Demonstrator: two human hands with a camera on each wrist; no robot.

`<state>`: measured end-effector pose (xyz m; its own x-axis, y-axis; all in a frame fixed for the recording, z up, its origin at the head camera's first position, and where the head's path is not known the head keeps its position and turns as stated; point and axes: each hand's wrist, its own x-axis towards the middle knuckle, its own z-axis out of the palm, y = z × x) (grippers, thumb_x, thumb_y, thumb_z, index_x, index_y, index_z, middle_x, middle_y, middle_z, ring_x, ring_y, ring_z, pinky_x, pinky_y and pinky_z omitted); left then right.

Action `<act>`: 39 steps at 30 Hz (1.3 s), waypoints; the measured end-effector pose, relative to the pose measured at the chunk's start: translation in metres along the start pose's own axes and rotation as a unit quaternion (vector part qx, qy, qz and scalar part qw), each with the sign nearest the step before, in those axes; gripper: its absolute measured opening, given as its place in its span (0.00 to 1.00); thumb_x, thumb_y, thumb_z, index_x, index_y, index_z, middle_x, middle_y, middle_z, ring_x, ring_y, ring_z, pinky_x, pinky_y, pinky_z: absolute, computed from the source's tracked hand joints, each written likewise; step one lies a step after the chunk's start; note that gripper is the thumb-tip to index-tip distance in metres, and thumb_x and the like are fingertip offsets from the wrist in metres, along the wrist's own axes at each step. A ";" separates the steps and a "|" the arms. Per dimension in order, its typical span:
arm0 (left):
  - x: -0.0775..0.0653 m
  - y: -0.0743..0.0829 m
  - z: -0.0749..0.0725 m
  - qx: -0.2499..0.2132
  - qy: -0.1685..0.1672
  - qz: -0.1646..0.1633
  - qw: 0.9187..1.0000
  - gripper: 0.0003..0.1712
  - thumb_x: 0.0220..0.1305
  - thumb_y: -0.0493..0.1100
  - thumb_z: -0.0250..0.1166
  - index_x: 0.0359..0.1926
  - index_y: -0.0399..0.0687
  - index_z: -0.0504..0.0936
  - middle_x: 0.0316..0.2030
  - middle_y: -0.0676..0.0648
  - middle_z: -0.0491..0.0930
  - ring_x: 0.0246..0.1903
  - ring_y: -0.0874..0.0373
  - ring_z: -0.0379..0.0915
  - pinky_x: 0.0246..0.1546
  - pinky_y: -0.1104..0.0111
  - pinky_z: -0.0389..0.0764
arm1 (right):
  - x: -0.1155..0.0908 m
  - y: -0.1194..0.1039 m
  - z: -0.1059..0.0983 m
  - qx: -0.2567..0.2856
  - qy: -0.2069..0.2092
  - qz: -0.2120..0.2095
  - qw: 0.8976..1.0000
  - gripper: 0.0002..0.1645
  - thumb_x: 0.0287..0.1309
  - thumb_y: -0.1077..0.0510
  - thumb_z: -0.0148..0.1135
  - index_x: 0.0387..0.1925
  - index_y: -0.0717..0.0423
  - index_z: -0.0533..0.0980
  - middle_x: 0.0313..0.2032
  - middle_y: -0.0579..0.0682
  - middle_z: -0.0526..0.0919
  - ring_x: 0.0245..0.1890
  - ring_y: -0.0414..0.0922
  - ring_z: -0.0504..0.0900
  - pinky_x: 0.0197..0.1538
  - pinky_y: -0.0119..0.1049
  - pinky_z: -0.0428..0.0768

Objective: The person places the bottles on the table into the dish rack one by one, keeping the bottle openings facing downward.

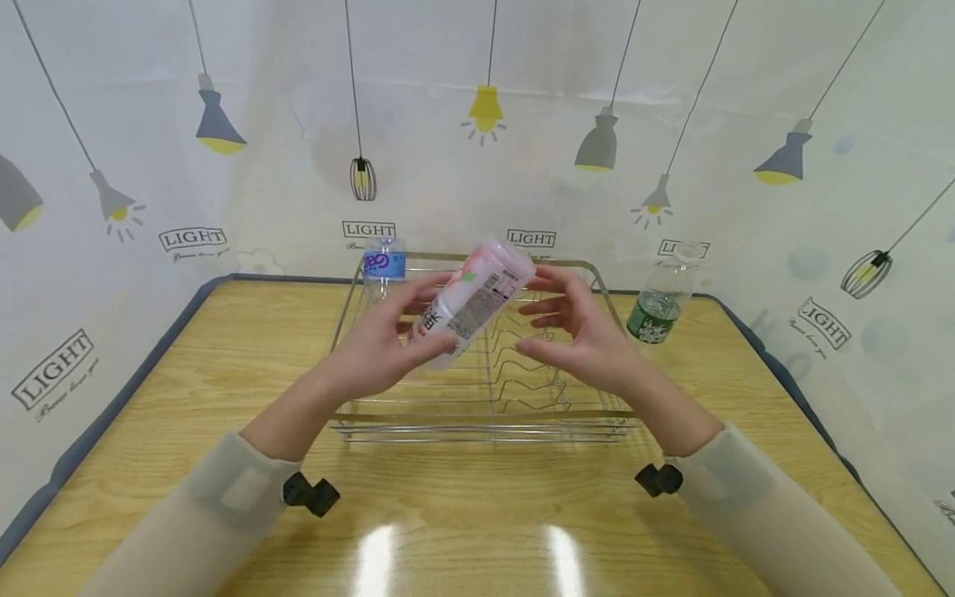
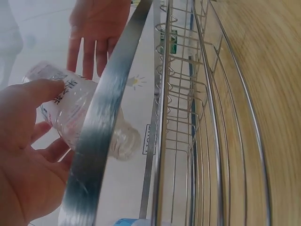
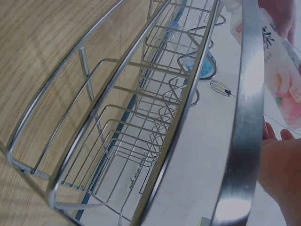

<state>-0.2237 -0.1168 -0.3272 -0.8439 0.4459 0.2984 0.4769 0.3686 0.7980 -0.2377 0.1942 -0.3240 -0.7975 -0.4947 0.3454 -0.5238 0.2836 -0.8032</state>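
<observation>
A clear plastic bottle [image 1: 477, 294] with a pinkish-white, peach-printed label is held tilted above the wire rack [image 1: 485, 419]. Its base points up to the right, its neck down to the left. My left hand [image 1: 376, 348] grips it near the neck end, thumb in front and fingers behind. Close to the base is my right hand [image 1: 585, 336], fingers extended and thumb apart; whether its fingertips touch the bottle I cannot tell. In the left wrist view the rack's flat metal rim [image 2: 101, 127] crosses in front of the bottle.
At the rack's back left stands a clear bottle with a blue label [image 1: 384, 265]; whether it is inside the rack is unclear. A green-labelled bottle [image 1: 656, 315] stands right of the rack on the wooden table [image 1: 477, 489]. A lamp-printed sheet [image 1: 425, 99] hangs behind.
</observation>
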 end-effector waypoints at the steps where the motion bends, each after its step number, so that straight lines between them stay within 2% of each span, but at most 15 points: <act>1: 0.000 0.000 0.000 -0.015 0.000 -0.006 1.000 0.44 0.76 0.44 0.72 0.85 0.60 0.62 0.73 0.40 0.75 0.68 0.40 0.78 0.67 0.42 0.83 | 0.000 -0.001 0.001 0.002 -0.001 -0.001 1.000 0.56 0.66 0.67 0.75 0.85 0.50 0.54 0.77 0.58 0.68 0.70 0.60 0.79 0.73 0.54 0.80; 5: 0.002 0.001 0.003 -0.067 0.002 -0.023 0.997 0.42 0.79 0.44 0.69 0.86 0.60 0.59 0.73 0.39 0.75 0.67 0.39 0.80 0.66 0.42 0.84 | 0.002 -0.004 0.005 0.011 -0.002 0.001 1.000 0.54 0.68 0.66 0.74 0.85 0.48 0.55 0.77 0.57 0.69 0.69 0.57 0.81 0.73 0.52 0.81; 10: 0.003 -0.002 0.010 -0.104 0.003 -0.029 0.994 0.43 0.81 0.44 0.67 0.87 0.58 0.56 0.71 0.38 0.76 0.63 0.39 0.83 0.62 0.45 0.87 | 0.005 -0.009 0.013 0.029 -0.007 0.013 0.999 0.52 0.72 0.64 0.71 0.86 0.48 0.53 0.77 0.55 0.69 0.71 0.57 0.81 0.72 0.53 0.82; 13: 0.003 -0.003 0.015 -0.118 0.002 -0.037 0.992 0.43 0.81 0.45 0.67 0.87 0.61 0.55 0.72 0.39 0.74 0.62 0.40 0.83 0.61 0.47 0.88 | 0.008 -0.011 0.018 0.051 -0.013 0.017 0.998 0.51 0.74 0.64 0.69 0.87 0.46 0.51 0.78 0.56 0.67 0.72 0.57 0.80 0.72 0.52 0.82; 17: 0.003 -0.002 0.022 -0.135 -0.005 -0.046 0.990 0.45 0.82 0.47 0.67 0.88 0.69 0.53 0.72 0.41 0.73 0.63 0.40 0.82 0.60 0.47 0.88 | 0.009 -0.013 0.023 0.072 -0.013 0.023 0.997 0.52 0.76 0.65 0.67 0.87 0.42 0.50 0.78 0.56 0.65 0.72 0.58 0.80 0.69 0.46 0.85; 21: 0.002 -0.002 0.025 -0.134 -0.007 -0.048 0.990 0.47 0.82 0.49 0.66 0.88 0.77 0.49 0.72 0.42 0.73 0.64 0.40 0.82 0.59 0.48 0.89 | 0.011 -0.012 0.026 0.086 -0.012 0.025 0.996 0.52 0.76 0.65 0.67 0.87 0.40 0.49 0.78 0.56 0.65 0.71 0.58 0.80 0.69 0.42 0.85; 25: 0.001 -0.002 0.026 -0.123 -0.013 -0.043 0.991 0.50 0.81 0.45 0.66 0.88 0.81 0.47 0.73 0.42 0.72 0.66 0.40 0.81 0.59 0.49 0.89 | 0.011 -0.013 0.028 0.099 -0.012 0.028 0.995 0.53 0.76 0.66 0.66 0.87 0.40 0.47 0.78 0.58 0.64 0.70 0.60 0.81 0.68 0.42 0.85; 29: 0.000 -0.001 0.026 -0.124 -0.023 -0.036 0.991 0.53 0.78 0.41 0.66 0.88 0.83 0.46 0.73 0.43 0.72 0.67 0.40 0.81 0.61 0.49 0.89 | 0.012 -0.014 0.028 0.098 -0.012 0.035 0.994 0.54 0.76 0.65 0.66 0.87 0.40 0.45 0.78 0.59 0.64 0.69 0.60 0.82 0.65 0.44 0.87; 34: 0.000 -0.003 0.026 -0.132 -0.039 -0.034 0.990 0.54 0.79 0.43 0.68 0.88 0.84 0.46 0.72 0.43 0.73 0.66 0.40 0.81 0.60 0.49 0.89 | 0.013 -0.013 0.029 0.104 -0.015 0.047 0.993 0.56 0.76 0.64 0.66 0.87 0.37 0.43 0.77 0.60 0.65 0.67 0.62 0.83 0.61 0.50 0.89; 39: 0.000 -0.004 0.026 -0.120 -0.038 -0.032 0.992 0.54 0.79 0.45 0.69 0.88 0.84 0.45 0.74 0.43 0.72 0.71 0.40 0.77 0.63 0.48 0.87 | 0.014 -0.011 0.030 0.106 -0.016 0.050 0.993 0.57 0.76 0.64 0.67 0.88 0.37 0.42 0.75 0.61 0.68 0.66 0.63 0.84 0.59 0.53 0.90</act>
<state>-0.2186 -0.0970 -0.3441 -0.8454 0.4916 0.2091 0.3424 0.1982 0.9184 -0.2339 0.1592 -0.3252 -0.8307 -0.4998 0.2452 -0.3646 0.1555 -0.9181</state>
